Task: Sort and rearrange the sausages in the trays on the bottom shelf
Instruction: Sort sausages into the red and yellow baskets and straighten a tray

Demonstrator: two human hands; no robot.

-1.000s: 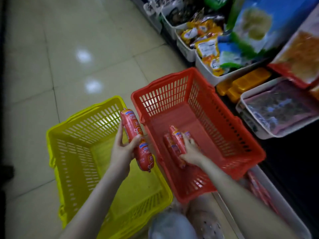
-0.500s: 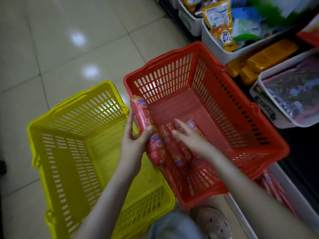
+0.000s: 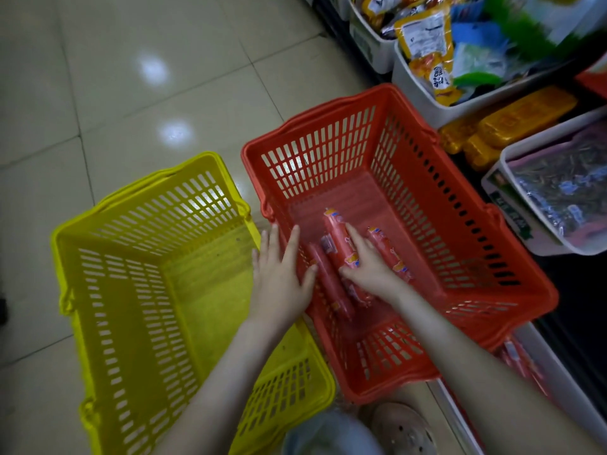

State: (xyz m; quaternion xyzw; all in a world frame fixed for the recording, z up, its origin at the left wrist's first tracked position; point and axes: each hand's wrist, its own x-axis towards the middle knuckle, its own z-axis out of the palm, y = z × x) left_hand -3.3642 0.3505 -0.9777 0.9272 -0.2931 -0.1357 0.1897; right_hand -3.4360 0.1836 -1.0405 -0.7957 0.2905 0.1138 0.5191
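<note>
In the head view, a red basket point(image 3: 443, 224) is seen on the tiled floor point(image 3: 131, 93) just beside a yellow basket point(image 3: 138, 274); several sausages point(image 3: 338, 238) in red wrappers are laid lengthwise on the red basket's bottom, toward its nearer end; the right hand point(image 3: 368, 267) is rested on them, its fingers fairly straight and spread, nothing being gripped; the left hand point(image 3: 281, 277) is held flat and wide over the red basket's left rim, with nothing in it; more sausages are glimpsed in a white tray point(image 3: 558, 369) on the bottom shelf, partly hidden by the red basket's near right corner; trays of packaged goods point(image 3: 427, 90) are ranged further along the shelf.
</note>
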